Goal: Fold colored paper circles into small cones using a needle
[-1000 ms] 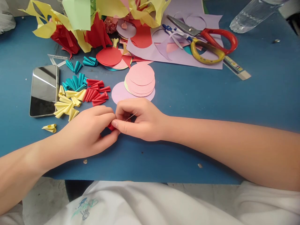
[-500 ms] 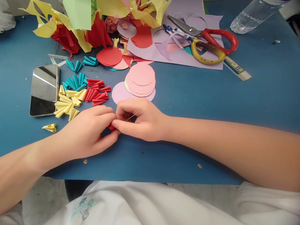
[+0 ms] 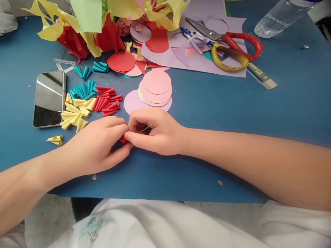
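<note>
Just nearer the wearer than the stack of pink paper circles (image 3: 156,84), the two hands meet at the fingertips. The left hand (image 3: 102,146), on the near left of the stack, has its fingers bent and drawn in, pinching a small red paper piece (image 3: 123,139) that is mostly covered. The right hand (image 3: 157,132), directly on the stack's near side, has its fingers curled and its thumb pressed to the same piece, with a thin pale stick (image 3: 146,128) slanting through the gap behind the thumb; whether the stick enters the paper cannot be told.

A lilac paper circle (image 3: 130,100) lies partly under the stack. Left of the stack are the red paper cones (image 3: 104,101), then teal paper cones (image 3: 84,90) and yellow paper cones (image 3: 74,115), with a smartphone (image 3: 49,100) farther out. One yellow paper cone (image 3: 55,140) sits apart, well to the stack's near left. Beyond the stack to the right, scissors (image 3: 214,35) with one red and one yellow handle loop rest over lilac paper (image 3: 157,58); a clear bottle (image 3: 274,19) is well apart on its far right.
</note>
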`<state>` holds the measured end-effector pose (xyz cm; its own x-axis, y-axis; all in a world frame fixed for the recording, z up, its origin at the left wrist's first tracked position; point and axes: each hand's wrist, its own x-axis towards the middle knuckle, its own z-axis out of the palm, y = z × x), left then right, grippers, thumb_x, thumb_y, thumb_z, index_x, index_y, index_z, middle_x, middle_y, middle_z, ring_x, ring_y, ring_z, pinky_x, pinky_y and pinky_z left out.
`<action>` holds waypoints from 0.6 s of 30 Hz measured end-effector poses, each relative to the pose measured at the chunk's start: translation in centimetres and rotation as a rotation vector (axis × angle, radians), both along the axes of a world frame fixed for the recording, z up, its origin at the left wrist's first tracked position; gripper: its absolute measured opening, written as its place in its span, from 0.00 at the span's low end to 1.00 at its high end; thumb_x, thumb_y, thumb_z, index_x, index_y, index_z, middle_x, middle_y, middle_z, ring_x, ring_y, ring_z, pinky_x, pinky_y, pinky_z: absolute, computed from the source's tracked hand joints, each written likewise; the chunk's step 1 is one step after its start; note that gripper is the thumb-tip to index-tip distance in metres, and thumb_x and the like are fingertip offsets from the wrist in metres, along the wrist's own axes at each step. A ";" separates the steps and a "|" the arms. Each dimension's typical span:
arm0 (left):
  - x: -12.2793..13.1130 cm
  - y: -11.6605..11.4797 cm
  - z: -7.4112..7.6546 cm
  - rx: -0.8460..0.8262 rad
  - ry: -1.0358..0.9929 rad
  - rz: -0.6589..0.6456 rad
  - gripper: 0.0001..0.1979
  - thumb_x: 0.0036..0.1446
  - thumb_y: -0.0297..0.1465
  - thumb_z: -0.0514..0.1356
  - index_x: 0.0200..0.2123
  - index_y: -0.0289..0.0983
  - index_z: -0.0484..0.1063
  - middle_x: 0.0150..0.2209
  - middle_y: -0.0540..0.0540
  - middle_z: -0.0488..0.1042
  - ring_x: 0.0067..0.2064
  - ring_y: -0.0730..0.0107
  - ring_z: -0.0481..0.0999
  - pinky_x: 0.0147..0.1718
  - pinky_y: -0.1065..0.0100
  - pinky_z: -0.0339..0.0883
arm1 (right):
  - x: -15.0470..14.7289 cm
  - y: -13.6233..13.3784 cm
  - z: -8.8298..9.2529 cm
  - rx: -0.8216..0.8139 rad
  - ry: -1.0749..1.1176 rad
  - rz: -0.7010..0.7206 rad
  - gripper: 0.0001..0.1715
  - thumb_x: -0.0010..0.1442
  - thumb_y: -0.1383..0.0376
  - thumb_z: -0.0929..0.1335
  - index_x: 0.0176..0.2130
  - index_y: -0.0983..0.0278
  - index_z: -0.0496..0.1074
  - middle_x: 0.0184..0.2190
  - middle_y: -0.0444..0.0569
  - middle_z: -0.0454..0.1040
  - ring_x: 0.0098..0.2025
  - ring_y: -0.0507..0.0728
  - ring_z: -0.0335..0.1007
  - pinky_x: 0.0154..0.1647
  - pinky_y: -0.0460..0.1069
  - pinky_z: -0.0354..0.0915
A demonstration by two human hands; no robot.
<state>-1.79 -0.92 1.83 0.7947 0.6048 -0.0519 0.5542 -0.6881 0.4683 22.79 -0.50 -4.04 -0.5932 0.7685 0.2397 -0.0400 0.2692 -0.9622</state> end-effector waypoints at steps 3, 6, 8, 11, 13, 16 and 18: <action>0.0 -0.1 0.1 -0.005 0.024 0.009 0.14 0.82 0.36 0.56 0.40 0.43 0.75 0.42 0.47 0.82 0.43 0.59 0.83 0.44 0.61 0.75 | 0.0 0.1 -0.3 0.043 0.019 0.011 0.22 0.72 0.57 0.80 0.35 0.57 0.69 0.30 0.40 0.73 0.33 0.54 0.67 0.36 0.51 0.67; 0.0 -0.2 0.1 0.020 -0.006 0.017 0.13 0.82 0.36 0.56 0.40 0.44 0.75 0.42 0.47 0.82 0.43 0.59 0.83 0.43 0.61 0.74 | 0.1 0.0 -0.2 0.039 0.015 0.013 0.22 0.73 0.58 0.80 0.35 0.57 0.68 0.31 0.40 0.73 0.33 0.54 0.68 0.36 0.51 0.67; 0.0 -0.3 0.0 0.031 -0.023 0.017 0.13 0.82 0.35 0.57 0.40 0.44 0.75 0.42 0.47 0.82 0.43 0.59 0.84 0.43 0.61 0.74 | 0.1 0.0 -0.1 0.034 0.007 0.017 0.23 0.74 0.57 0.80 0.35 0.57 0.68 0.31 0.40 0.73 0.34 0.54 0.67 0.37 0.51 0.68; -0.1 -0.4 -0.3 0.040 -0.033 0.019 0.13 0.82 0.36 0.57 0.41 0.43 0.77 0.43 0.46 0.83 0.44 0.58 0.84 0.43 0.59 0.76 | 0.1 0.0 0.0 0.031 0.013 0.018 0.22 0.74 0.57 0.79 0.35 0.57 0.68 0.31 0.40 0.74 0.33 0.53 0.67 0.36 0.50 0.68; -0.2 -0.6 -0.4 0.055 -0.042 0.029 0.14 0.82 0.36 0.57 0.41 0.43 0.77 0.43 0.46 0.84 0.43 0.58 0.84 0.43 0.58 0.76 | 0.1 0.0 -0.1 0.030 0.025 0.018 0.22 0.73 0.58 0.79 0.35 0.58 0.68 0.31 0.40 0.74 0.33 0.52 0.66 0.36 0.49 0.67; -0.1 -0.7 -0.4 0.063 -0.046 0.046 0.14 0.81 0.36 0.56 0.41 0.43 0.77 0.43 0.46 0.84 0.44 0.57 0.84 0.44 0.58 0.76 | 0.1 0.0 -0.1 0.034 0.042 0.023 0.21 0.73 0.59 0.79 0.35 0.58 0.68 0.31 0.40 0.74 0.33 0.52 0.67 0.35 0.49 0.67; -0.1 -0.7 -0.4 0.053 -0.042 0.045 0.13 0.81 0.36 0.57 0.41 0.43 0.77 0.44 0.45 0.84 0.44 0.57 0.85 0.44 0.58 0.77 | 0.0 0.0 -0.1 0.036 0.046 0.027 0.21 0.73 0.59 0.79 0.35 0.58 0.68 0.31 0.40 0.75 0.33 0.53 0.67 0.35 0.49 0.67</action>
